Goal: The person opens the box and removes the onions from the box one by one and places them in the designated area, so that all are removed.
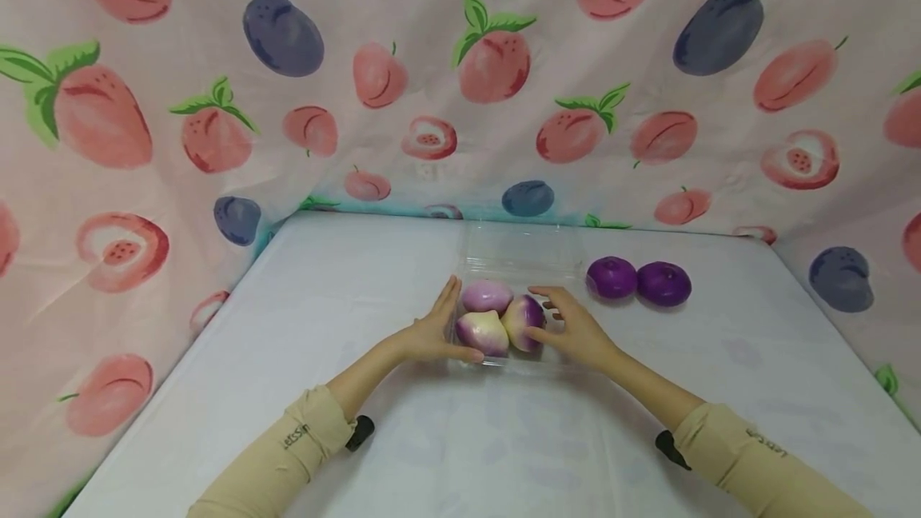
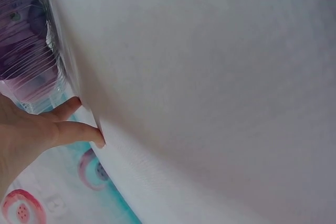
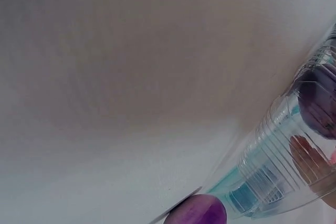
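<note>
Head view: I have the right hand (image 1: 576, 330) curved about a two-tone onion (image 1: 525, 320), thumb across its near side; whether it pinches or rests loosely, I cannot tell. My left hand (image 1: 434, 334) is spread wide along the left and near edges of the clear container (image 1: 496, 361). Left of the right-hand grip sit a lilac onion (image 1: 488, 296) and a yellow-and-purple onion (image 1: 484, 332). I judge the step as settling this third piece; next calls for freeing the right fingers and reaching outward, right, for the two dark purple onions (image 1: 664, 284).
</note>
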Demonstrator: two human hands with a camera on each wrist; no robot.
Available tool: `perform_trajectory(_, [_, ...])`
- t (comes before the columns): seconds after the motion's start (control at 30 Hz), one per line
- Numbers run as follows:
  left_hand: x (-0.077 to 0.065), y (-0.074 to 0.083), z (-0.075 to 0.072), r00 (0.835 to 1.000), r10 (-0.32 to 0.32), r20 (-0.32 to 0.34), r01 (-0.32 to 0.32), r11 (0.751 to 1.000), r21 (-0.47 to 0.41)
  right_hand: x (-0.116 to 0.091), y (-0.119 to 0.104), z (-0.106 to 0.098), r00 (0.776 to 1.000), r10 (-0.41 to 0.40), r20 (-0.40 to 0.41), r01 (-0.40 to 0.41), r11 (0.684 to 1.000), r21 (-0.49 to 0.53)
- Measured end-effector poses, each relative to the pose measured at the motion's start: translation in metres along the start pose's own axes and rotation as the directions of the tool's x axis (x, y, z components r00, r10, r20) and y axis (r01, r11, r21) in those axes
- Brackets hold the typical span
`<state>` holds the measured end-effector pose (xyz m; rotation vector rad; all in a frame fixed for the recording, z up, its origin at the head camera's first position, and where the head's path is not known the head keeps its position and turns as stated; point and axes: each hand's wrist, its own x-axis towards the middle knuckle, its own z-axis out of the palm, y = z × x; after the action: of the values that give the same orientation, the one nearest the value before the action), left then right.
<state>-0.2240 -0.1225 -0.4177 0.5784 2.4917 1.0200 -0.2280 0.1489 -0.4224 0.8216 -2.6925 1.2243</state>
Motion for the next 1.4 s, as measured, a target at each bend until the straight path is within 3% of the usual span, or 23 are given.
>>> perform_trajectory(0.33, [-0.0007,0.0013,0.0015,1.0,-0.006,-0.009,0.006,1.0,0.0,-0.0038,-0.0008,0.0005,0.997,0.015,0.078,-0.008,0.995,-0.1])
perform_trajectory(0.63, [0.0026,0.0015,-0.0025,1.0,0.006,-0.016,-0.006,1.0,-0.002,0.0012,-0.0042,-0.0027,0.996,0.081,0.034,-0.079,0.996,-0.036])
perform_trajectory(0.9, [0.0018,0.0004,0.002,1.0,0.0,-0.012,0.0,1.0,-0.018,-0.0018,-0.0028,-0.0011,0.998,0.063,-0.014,-0.063,0.997,0.035])
perform_trajectory(1.17, [-0.0001,0.0016,0.004,1.0,0.006,-0.031,-0.006,1.0,-0.006,-0.0032,-0.005,-0.0041,0.997,0.074,-0.015,-0.074,0.997,0.018])
perform_trajectory(1.4, [0.0009,-0.0003,0.0021,1.0,0.003,-0.024,-0.003,1.0,0.003,-0.002,-0.0046,-0.0025,0.995,0.101,0.007,-0.102,0.992,0.071])
